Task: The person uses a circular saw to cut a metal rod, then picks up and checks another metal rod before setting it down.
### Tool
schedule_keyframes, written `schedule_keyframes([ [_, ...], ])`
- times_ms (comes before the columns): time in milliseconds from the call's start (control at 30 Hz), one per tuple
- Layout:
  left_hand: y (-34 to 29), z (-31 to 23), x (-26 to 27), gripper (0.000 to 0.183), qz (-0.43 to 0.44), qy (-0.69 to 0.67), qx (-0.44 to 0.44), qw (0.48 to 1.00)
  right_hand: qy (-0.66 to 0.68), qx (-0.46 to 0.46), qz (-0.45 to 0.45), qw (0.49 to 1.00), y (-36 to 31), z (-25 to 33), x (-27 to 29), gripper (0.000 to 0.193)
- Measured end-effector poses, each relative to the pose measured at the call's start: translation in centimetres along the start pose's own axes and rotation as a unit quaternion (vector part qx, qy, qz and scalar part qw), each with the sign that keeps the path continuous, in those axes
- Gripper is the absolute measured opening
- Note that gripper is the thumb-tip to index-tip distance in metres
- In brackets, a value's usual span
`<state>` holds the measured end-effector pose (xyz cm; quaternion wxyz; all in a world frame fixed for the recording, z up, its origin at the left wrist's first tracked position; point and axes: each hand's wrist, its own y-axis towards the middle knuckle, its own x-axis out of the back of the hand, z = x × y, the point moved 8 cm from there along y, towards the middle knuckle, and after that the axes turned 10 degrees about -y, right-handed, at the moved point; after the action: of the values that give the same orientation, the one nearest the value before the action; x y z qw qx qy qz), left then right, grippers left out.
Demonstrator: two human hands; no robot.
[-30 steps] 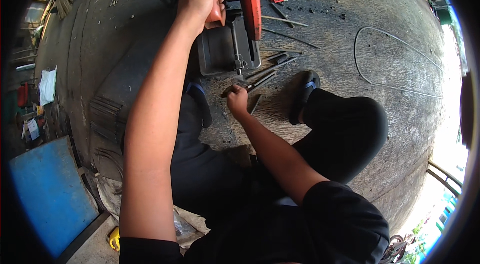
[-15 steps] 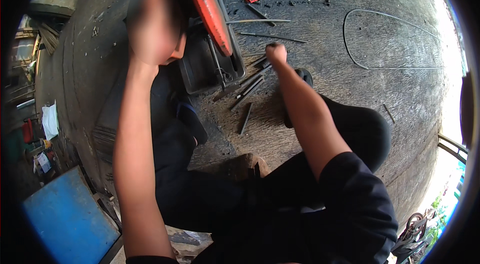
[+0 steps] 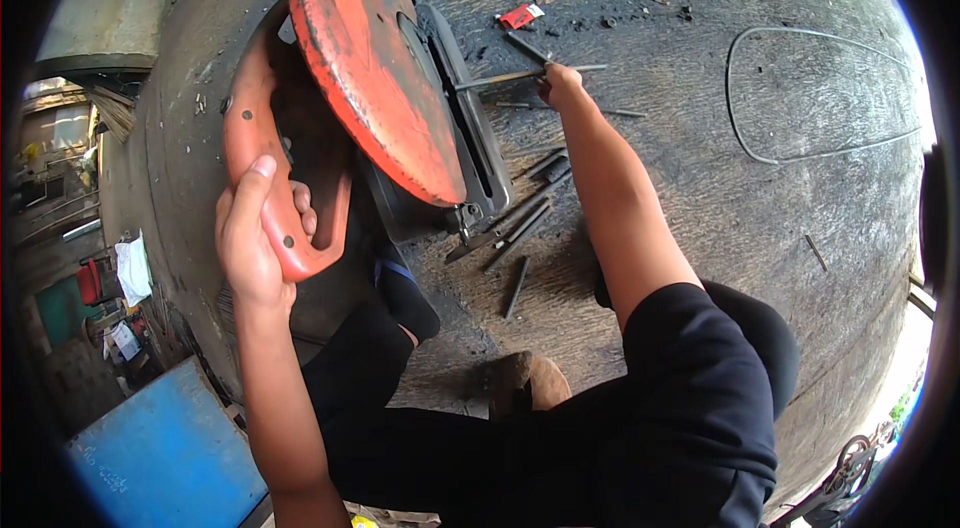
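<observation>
A cut-off saw with a red-orange round guard [image 3: 365, 68] stands on the floor ahead of me, its black base [image 3: 490, 143] under the guard. My left hand [image 3: 255, 238] is wrapped round the saw's orange handle [image 3: 258, 133], thumb along the top. To the right of the guard, my right hand [image 3: 560, 85] closes on a thin metal rod [image 3: 500, 79]. The rod's left end reaches the base beside the guard, and its other end sticks out past my fingers. Short cut rod pieces [image 3: 520, 225] lie near the base's front corner. The blade is mostly hidden by the guard.
Further rods [image 3: 625, 113] lie on the worn floor near a red packet [image 3: 520, 16] and dark crumbs. A bent wire loop [image 3: 733, 93] rests to the right. A wooden block [image 3: 548, 383] is between my legs, and a blue panel [image 3: 165, 448] stands at lower left.
My right hand has moved up from beside the cut pieces and taken hold of the rod. My left hand stays at the handle. The guard now shows more of its broad side; the view has shifted.
</observation>
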<state>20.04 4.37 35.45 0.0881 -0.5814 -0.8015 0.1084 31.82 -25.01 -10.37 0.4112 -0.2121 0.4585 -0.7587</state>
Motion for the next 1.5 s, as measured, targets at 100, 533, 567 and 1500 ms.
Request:
schedule_keyframes([
  [100,0.2,0.1,0.0,0.040,0.012,0.010,0.016,1.000,0.016,-0.035,-0.031,0.999,1.1,-0.5,0.4,0.010],
  [533,0.3,-1.7,0.8,0.031,-0.021,0.190,-0.106,0.976,0.153,0.277,-0.073,0.946,-21.3,25.7,13.7,0.021],
  [567,-0.3,-3.2,0.8,0.035,-0.066,0.341,-0.173,0.922,0.174,0.293,-0.033,0.940,-25.0,26.9,13.5,0.019],
  [1500,-9.1,-8.6,1.7,0.023,0.170,-0.267,-0.265,0.911,0.097,0.062,0.517,0.848,-56.4,3.9,-8.1,0.020],
])
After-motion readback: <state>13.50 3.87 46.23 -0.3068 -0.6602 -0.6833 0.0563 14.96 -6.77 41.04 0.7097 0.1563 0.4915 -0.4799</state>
